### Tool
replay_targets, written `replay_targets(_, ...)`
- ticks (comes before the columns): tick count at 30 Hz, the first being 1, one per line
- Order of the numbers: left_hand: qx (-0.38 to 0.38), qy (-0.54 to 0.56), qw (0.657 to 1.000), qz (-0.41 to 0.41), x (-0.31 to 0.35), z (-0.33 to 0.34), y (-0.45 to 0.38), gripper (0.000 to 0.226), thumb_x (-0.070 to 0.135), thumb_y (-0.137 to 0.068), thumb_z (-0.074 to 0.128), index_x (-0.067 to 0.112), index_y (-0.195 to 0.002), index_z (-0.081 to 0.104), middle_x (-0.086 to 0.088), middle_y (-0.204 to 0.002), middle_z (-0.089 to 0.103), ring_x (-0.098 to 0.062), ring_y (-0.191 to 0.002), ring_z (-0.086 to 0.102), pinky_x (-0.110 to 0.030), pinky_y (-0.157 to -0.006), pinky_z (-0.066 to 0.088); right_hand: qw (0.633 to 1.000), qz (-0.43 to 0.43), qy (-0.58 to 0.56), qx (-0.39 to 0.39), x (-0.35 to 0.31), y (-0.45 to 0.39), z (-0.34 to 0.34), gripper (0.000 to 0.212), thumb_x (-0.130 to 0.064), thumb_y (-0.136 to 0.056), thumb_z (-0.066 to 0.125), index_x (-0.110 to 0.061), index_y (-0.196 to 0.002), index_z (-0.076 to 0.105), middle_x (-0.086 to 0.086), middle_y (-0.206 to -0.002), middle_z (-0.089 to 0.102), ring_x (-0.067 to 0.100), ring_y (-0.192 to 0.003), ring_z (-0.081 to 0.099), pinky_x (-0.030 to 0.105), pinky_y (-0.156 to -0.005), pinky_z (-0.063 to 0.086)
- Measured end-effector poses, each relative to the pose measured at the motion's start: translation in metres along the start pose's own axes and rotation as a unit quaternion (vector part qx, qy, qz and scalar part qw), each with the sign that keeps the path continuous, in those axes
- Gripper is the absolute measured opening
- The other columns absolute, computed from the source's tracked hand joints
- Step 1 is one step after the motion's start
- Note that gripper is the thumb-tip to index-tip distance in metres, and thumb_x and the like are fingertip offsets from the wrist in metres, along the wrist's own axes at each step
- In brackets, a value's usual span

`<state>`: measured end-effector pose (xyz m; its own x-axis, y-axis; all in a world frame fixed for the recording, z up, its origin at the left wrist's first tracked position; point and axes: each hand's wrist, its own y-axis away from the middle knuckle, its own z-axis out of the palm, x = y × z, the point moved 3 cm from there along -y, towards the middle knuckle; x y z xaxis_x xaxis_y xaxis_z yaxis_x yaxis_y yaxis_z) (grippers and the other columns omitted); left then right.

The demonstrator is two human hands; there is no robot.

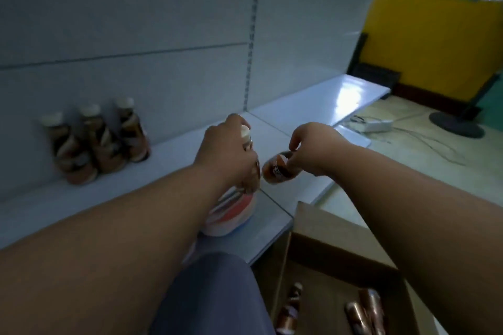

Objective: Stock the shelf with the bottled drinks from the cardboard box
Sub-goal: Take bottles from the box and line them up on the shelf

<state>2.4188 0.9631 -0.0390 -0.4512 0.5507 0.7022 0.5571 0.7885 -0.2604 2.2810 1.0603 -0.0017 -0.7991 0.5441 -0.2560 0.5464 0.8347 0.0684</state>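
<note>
Two bottles are being held over the shelf (168, 168). The pink-banded bottle (234, 209) is being gripped around its neck by the left hand (228, 155), its base resting on the shelf near the front edge; much of its body is being covered by the hand and forearm, with only the white cap showing above the fingers. The brown bottle (277, 168) is being pinched near its top by the right hand (313, 147), tilted above the shelf, just beside the first bottle. Its label carries dark writing that is being blurred past reading. Both arms are being stretched forward, wrists bent downward. Three brown bottles (95, 141) with pale caps are standing together at the shelf's back, smeared by motion blur. The cardboard box (337, 247) is being cut off at the lower right, with more bottles (364, 310) lying inside. A knee in blue cloth (217, 296) is showing below.
</note>
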Motion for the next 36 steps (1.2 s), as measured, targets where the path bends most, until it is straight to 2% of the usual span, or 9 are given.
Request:
replay_targets(5, 0.039, -0.033, 0.998, 0.024, -0.036, -0.1, -0.017, 0.04, 0.016, -0.079, 0.066, 0.021, -0.116, 0.05, -0.002, -0.104, 0.058, -0.021, -0.093, 0.055, -0.029, -0.072, 0.042, 0.991, -0.073, -0.051, 0.101, -0.099, -0.028, -0.019, 0.027, -0.027, -0.08, 0.072, -0.012, -0.099, 0.059, 0.005, -0.095, 0.06, 0.023, -0.084, 0.055, 0.03, -0.066, 0.045)
replay_targets(11, 0.033, -0.145, 0.987, 0.069, -0.076, -0.159, -0.06, 0.035, 0.011, -0.075, 0.073, 0.01, -0.106, 0.057, -0.01, -0.103, 0.053, -0.029, -0.089, 0.055, -0.034, -0.074, 0.043, 0.975, -0.147, -0.1, 0.132, -0.168, -0.078, -0.01, 0.026, -0.027, -0.089, 0.063, -0.012, -0.104, 0.047, 0.009, -0.092, 0.058, 0.024, -0.077, 0.056, 0.034, -0.063, 0.048)
replay_targets(14, 0.024, -0.192, 0.979, 0.071, -0.093, -0.162, -0.084, 0.039, 0.01, -0.075, 0.073, 0.008, -0.109, 0.056, -0.012, -0.105, 0.051, -0.029, -0.091, 0.053, -0.036, -0.075, 0.042, 0.971, -0.172, -0.111, 0.124, -0.183, -0.109, 0.004, 0.024, -0.023, -0.09, 0.061, -0.013, -0.106, 0.047, 0.01, -0.098, 0.056, 0.021, -0.073, 0.056, 0.03, -0.056, 0.046)
replay_targets(19, -0.01, -0.23, 0.968, 0.101, -0.105, -0.138, -0.119, 0.05, 0.012, -0.071, 0.076, 0.015, -0.115, 0.052, -0.005, -0.1, 0.051, -0.023, -0.086, 0.053, -0.031, -0.071, 0.043, 0.974, -0.168, -0.101, 0.112, -0.196, -0.16, 0.033, 0.026, -0.024, -0.088, 0.063, -0.016, -0.107, 0.046, 0.008, -0.102, 0.053, 0.025, -0.083, 0.058, 0.036, -0.067, 0.052)
replay_targets(22, -0.012, -0.306, 0.948, 0.088, -0.109, -0.12, -0.134, 0.058, 0.02, -0.061, 0.084, 0.019, -0.11, 0.051, -0.003, -0.099, 0.053, -0.02, -0.081, 0.053, -0.036, -0.072, 0.051, 0.976, -0.159, -0.11, 0.101, -0.196, -0.187, 0.045, 0.026, -0.025, -0.088, 0.063, -0.017, -0.106, 0.047, 0.007, -0.102, 0.053, 0.023, -0.083, 0.058, 0.035, -0.069, 0.053)
replay_targets(25, -0.044, -0.368, 0.927, 0.051, -0.115, -0.112, -0.144, 0.064, 0.024, -0.051, 0.09, 0.017, -0.102, 0.051, -0.003, -0.097, 0.05, -0.019, -0.078, 0.048, -0.033, -0.064, 0.045, 0.977, -0.148, -0.137, 0.068, -0.195, -0.206, 0.055, 0.023, -0.024, -0.09, 0.062, -0.017, -0.107, 0.048, 0.007, -0.102, 0.053, 0.022, -0.081, 0.057, 0.034, -0.067, 0.055)
replay_targets(29, -0.046, -0.402, 0.913, 0.053, -0.122, -0.111, -0.156, 0.035, 0.017, -0.072, 0.076, 0.011, -0.1, 0.055, -0.004, -0.092, 0.051, -0.018, -0.074, 0.046, -0.03, -0.065, 0.038, 0.976, -0.186, -0.112, 0.005, -0.203, -0.217, 0.07, 0.035, -0.02, -0.091, 0.062, -0.016, -0.123, 0.051, 0.009, -0.113, 0.056, 0.022, -0.091, 0.057, 0.032, -0.073, 0.053)
replay_targets(32, -0.053, -0.39, 0.919, 0.036, -0.129, -0.111, -0.16, 0.018, 0.015, -0.082, 0.067, 0.01, -0.097, 0.057, -0.004, -0.085, 0.052, -0.018, -0.071, 0.047, -0.03, -0.064, 0.037, 0.973, -0.207, -0.103, 0.011, -0.212, -0.222, 0.075, 0.04, -0.019, -0.091, 0.061, -0.016, -0.129, 0.051, 0.011, -0.118, 0.057, 0.024, -0.096, 0.058, 0.035, -0.077, 0.055)
replay_targets(36, -0.029, -0.4, 0.916, 0.024, -0.137, -0.109, -0.164, 0.021, 0.019, -0.092, 0.056, 0.01, -0.11, 0.061, -0.008, -0.11, 0.06, -0.025, -0.095, 0.059, -0.032, -0.076, 0.045, 0.972, -0.214, -0.098, 0.013, -0.222, -0.227, 0.079, 0.035, -0.022, -0.09, 0.06, -0.016, -0.123, 0.051, 0.012, -0.113, 0.061, 0.028, -0.095, 0.061, 0.039, -0.078, 0.056)
